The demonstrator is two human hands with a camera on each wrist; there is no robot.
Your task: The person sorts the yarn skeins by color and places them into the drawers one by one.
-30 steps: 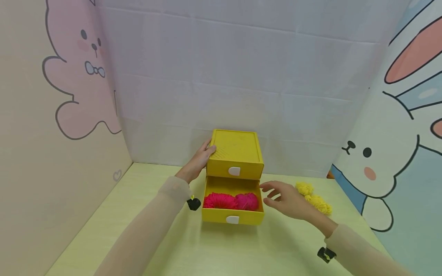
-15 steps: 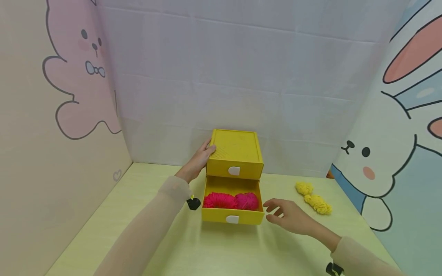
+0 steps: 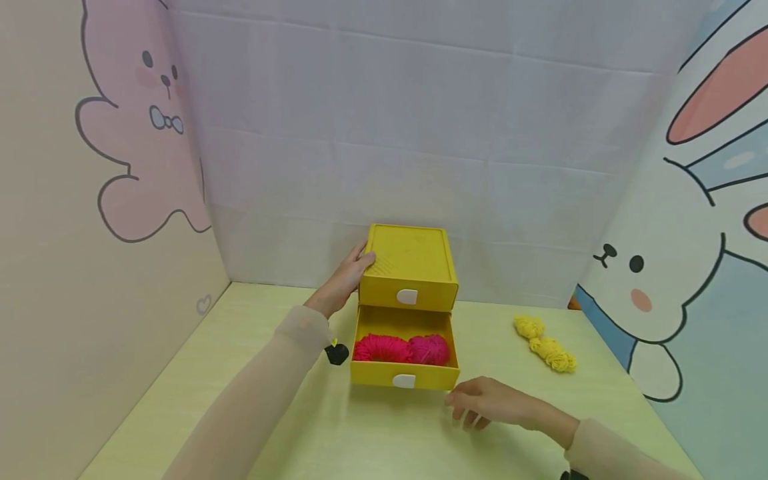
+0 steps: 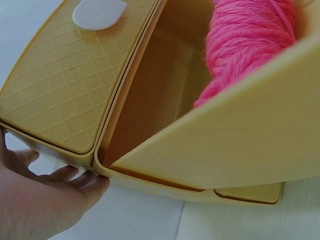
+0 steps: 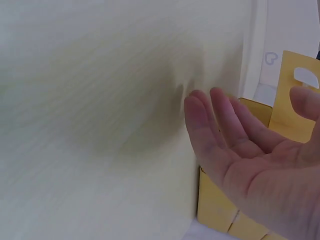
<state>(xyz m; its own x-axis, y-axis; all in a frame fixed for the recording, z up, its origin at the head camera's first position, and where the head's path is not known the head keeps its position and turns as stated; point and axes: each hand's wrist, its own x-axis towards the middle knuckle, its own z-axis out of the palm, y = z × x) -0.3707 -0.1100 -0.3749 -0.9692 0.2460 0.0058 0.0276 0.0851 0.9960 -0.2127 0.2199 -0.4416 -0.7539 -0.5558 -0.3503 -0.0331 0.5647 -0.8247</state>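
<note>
A yellow two-tier drawer box (image 3: 411, 252) stands against the back wall. Its upper drawer (image 3: 384, 292) is closed. The lower drawer (image 3: 366, 375) is pulled out, with two skeins of pink yarn, a bright one (image 3: 382, 348) at left and a deeper pink one (image 3: 429, 349) at right. My left hand (image 3: 341, 281) rests on the box's left side, thumb over the top edge; in the left wrist view its fingers (image 4: 92, 187) touch the side wall. Below the lower drawer's front right corner is my right hand (image 3: 489, 402), holding nothing, its fingers loosely bent.
Two small bundles of yellow yarn, one behind (image 3: 529, 327) and one in front (image 3: 553, 355), lie on the table (image 3: 270, 427) to the right of the box. Cartoon-printed panels flank the table, and a white sheet (image 3: 420, 133) hangs behind.
My right hand has moved from beside the lower drawer's right wall down toward me, to below its front right corner. My left hand, the box and the yarn stay put.
</note>
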